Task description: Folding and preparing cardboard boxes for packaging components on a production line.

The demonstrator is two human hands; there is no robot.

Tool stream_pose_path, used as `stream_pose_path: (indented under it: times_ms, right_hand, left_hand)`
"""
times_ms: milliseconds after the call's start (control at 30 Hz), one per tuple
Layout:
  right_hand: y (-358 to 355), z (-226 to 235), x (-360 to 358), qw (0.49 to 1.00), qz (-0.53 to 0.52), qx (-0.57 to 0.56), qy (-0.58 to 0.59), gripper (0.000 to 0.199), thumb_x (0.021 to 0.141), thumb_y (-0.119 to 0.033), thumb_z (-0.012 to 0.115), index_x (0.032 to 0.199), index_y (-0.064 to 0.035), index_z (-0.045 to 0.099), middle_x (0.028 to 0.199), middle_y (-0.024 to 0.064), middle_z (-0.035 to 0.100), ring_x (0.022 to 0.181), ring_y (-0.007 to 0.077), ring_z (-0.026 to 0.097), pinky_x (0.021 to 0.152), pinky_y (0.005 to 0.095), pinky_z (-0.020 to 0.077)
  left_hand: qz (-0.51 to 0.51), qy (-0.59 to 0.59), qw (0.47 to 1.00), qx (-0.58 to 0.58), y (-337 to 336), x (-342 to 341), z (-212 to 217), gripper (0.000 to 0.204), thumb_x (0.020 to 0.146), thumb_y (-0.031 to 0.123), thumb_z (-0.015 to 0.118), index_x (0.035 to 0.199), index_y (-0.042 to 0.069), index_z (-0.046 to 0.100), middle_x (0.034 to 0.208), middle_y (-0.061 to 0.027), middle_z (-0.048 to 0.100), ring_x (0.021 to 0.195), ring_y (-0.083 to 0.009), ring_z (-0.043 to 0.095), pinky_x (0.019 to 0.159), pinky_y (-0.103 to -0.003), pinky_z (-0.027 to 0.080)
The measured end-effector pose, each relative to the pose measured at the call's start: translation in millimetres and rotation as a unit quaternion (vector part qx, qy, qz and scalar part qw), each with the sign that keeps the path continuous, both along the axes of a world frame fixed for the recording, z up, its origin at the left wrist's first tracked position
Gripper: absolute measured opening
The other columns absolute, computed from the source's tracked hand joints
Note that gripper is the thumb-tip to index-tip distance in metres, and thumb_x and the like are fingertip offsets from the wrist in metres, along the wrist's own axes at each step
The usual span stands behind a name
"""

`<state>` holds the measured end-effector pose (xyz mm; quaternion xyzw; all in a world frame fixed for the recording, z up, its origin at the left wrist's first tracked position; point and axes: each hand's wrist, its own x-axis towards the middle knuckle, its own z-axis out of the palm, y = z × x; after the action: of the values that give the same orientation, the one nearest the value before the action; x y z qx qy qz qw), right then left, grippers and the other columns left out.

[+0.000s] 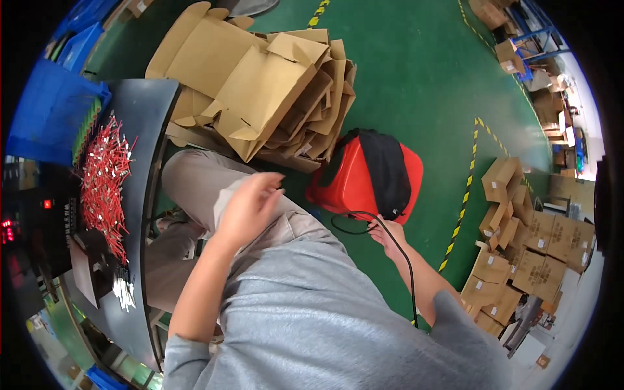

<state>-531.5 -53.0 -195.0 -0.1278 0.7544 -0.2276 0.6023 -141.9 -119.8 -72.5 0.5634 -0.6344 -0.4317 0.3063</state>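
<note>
My left hand (pixel 250 205) is raised over my thigh, fingers loosely bent and apart, with nothing visible in it. To the right, my right hand (pixel 389 235) has its fingers closed on a thin black cable (pixel 404 255) beside the near corner of a black bag (pixel 385 170). That cable makes a small loop left of the fingers and runs back along my right forearm. The bag lies across a red plastic stool (pixel 354 179) on the floor. My fingertips partly hide where cable and bag meet.
Open cardboard boxes (pixel 260 84) are piled ahead, left of the stool. On the dark worktable (pixel 146 123) at my left lie a heap of red wires (pixel 107 185), white pieces (pixel 123 292) and a blue bin (pixel 45 117). Stacked cartons (pixel 539 247) stand at right beyond yellow-black floor tape (pixel 463 208).
</note>
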Motion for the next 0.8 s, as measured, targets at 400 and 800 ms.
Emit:
stream_pose_path:
  times_ms: [400, 800]
  right_hand:
    - [21, -24, 19, 0.974, 0.131, -0.116, 0.146, 0.037, 0.105, -0.027, 0.052, 0.085, 0.004, 0.059, 0.077, 0.0099, 0.068, 0.065, 0.0171, 0.065, 0.062, 0.0292, 0.0511]
    - [16, -21, 1, 0.951, 0.108, -0.15, 0.248, 0.03, 0.101, -0.023, 0.056, 0.084, 0.0023, 0.057, 0.069, 0.0154, 0.063, 0.064, 0.0282, 0.064, 0.061, 0.0395, 0.048]
  left_hand:
    - [-0.42, -0.213, 0.847, -0.248, -83, -223, -59, 0.063, 0.087, 0.008, 0.062, 0.147, 0.023, 0.046, 0.158, -0.0102, 0.035, 0.149, -0.0333, 0.028, 0.12, -0.05, 0.027]
    - [-0.358, -0.356, 0.82, -0.271, -88, -243, -75, 0.058, 0.087, 0.015, 0.06, 0.143, 0.016, 0.05, 0.137, -0.0083, 0.052, 0.117, -0.023, 0.051, 0.1, -0.037, 0.04]
